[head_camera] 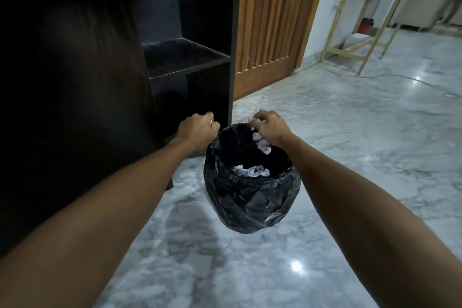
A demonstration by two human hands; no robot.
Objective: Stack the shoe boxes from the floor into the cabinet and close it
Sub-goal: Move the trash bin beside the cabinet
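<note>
A dark cabinet stands open at the upper left, its door swung toward me and its shelves bare. No shoe boxes are in view. A black plastic bag hangs above the marble floor in front of the cabinet, with crumpled white paper inside. My left hand is shut on the bag's left rim. My right hand is shut on the right rim, with white paper just below its fingers.
A brown slatted wooden door is to the right of the cabinet. A pale wooden frame table stands at the far right, with a cable trailing over the grey marble floor.
</note>
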